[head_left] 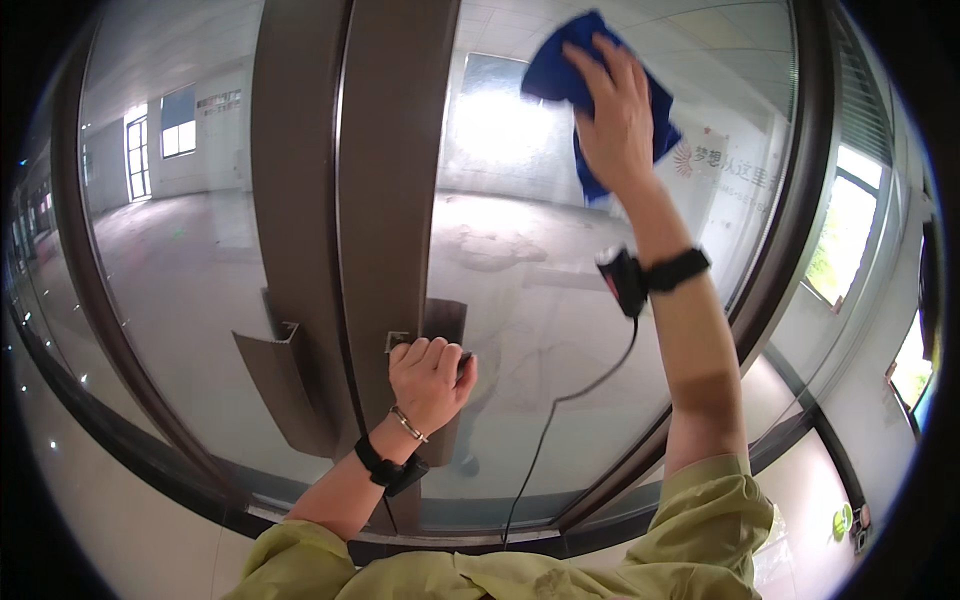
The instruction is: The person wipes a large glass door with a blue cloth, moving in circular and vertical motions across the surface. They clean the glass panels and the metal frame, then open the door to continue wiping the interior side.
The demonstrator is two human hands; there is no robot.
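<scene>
With fingers spread, my right hand (pixel 617 125) presses a dark blue cloth (pixel 552 72) against the upper part of the glass door pane (pixel 520 290). The cloth fans out beyond the fingers on both sides. Lower and to the left, my left hand (pixel 428 378) is closed around the top of the brown door handle (pixel 447 318), which is partly hidden behind it. A black strap with a small device (pixel 628 280) sits on my right wrist, its cable hanging down. Another black strap and a bracelet circle my left wrist.
A second brown handle (pixel 285 385) juts out from the left door leaf. Wide brown frames (pixel 300 150) border the panes. Windows (pixel 845 225) stand along the right wall. A small green object (pixel 842 520) lies on the floor at the lower right.
</scene>
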